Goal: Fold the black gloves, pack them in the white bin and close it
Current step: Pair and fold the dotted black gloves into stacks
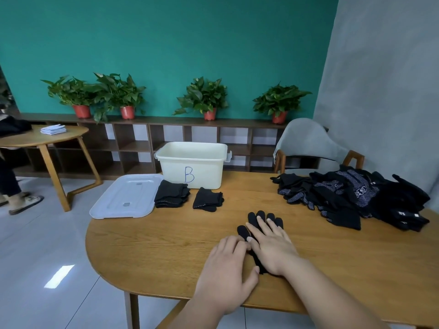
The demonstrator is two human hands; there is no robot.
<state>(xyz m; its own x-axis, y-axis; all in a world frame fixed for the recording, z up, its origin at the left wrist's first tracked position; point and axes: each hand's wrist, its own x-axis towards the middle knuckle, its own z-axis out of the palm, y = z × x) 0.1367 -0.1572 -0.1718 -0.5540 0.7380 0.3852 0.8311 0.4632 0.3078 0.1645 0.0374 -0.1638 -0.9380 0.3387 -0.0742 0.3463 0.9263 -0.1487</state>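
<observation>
While my right hand (273,245) lies spread on a glove (255,218) before the bin (192,162), my left hand (228,264) rests flat, touching it.

Bin (204,173) top open; folded gloves (171,194) block front; lid (123,197) apparently aside left.

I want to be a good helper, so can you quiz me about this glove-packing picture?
1. True or false: the flat white plastic lid lies on the oval wooden table, off the white plastic bin.
2. Which blue letter is on the bin: A, B or C?
3. How many folded black glove bundles lie in front of the bin?
Key: 1 true; 2 B; 3 two.
</observation>
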